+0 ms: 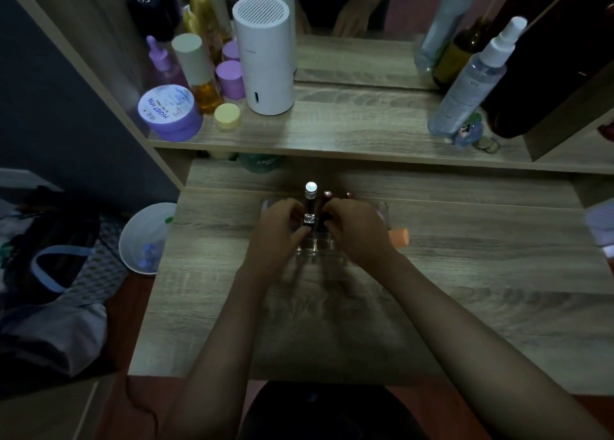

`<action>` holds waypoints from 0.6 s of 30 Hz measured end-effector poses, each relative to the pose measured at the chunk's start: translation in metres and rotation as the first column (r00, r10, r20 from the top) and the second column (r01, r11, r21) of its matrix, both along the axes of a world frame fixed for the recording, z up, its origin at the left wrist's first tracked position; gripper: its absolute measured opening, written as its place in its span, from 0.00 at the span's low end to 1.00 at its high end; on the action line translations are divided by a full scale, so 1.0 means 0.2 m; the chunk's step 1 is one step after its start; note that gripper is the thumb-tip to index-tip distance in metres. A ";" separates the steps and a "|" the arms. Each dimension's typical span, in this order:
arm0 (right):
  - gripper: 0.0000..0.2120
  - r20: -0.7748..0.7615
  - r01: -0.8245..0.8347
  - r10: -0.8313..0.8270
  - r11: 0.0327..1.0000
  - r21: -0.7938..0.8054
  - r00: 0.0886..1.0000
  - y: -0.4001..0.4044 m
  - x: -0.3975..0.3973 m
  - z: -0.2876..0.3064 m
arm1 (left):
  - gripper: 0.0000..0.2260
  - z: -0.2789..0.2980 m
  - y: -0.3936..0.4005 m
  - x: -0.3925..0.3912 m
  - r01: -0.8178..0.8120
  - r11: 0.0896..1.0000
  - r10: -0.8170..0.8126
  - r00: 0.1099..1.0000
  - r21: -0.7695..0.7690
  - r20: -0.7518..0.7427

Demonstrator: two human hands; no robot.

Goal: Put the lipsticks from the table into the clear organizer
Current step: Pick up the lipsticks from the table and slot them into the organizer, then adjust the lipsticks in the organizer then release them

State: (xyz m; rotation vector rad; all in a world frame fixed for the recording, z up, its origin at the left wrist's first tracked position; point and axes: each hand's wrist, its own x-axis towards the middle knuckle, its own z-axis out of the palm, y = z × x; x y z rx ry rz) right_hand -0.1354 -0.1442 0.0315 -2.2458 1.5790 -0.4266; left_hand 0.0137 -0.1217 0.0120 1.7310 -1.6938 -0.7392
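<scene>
Both hands over the clear organizer (320, 250) at the middle of the wooden table (465, 290), forearms reaching in from the near edge. Left hand (277, 231) curled on the left side of the organizer, fingers (300, 235) closed around a dark lipstick with a square silver cap (309, 219), held at a slot near the organizer's middle. Right hand (357, 228) curled on the right side, fingers (332, 207) bent round something small and dark; whether that is a lipstick or the organizer's wall, cannot tell. Standing upright in the far row of the organizer: a tall lipstick with a bright round silver top (311, 192), and just right of it two reddish tops (329, 194), partly hidden behind the right hand. Near part of the organizer see-through, slots hard to make out in the dim light. An orange tube-like thing (398, 236) lying on the table just right of the right hand, touching or almost touching the organizer. On the raised shelf beyond: a white cylindrical device (265, 60), a purple jar (171, 113), a small yellow-lidded pot (227, 116) to the left, and a clear spray bottle (471, 87) at the right. A white bin (146, 240) on the floor left of the table.
</scene>
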 end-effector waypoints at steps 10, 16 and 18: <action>0.07 0.122 0.016 -0.015 1.000 -0.008 0.992 0.04 -0.02 0.05 | 0.11 0.05 0.05 0.00 0.021 0.993 -0.017 0.999 -0.118 0.030; 0.07 0.192 0.073 -0.060 0.996 -0.059 0.979 0.11 -0.09 0.12 | 0.11 0.12 0.07 -0.06 0.040 0.985 -0.038 0.999 -0.169 0.018; 0.06 0.225 0.135 -0.119 0.989 -0.059 0.967 0.13 -0.13 0.14 | 0.10 0.12 0.09 -0.05 0.000 0.978 0.005 1.000 -0.207 0.021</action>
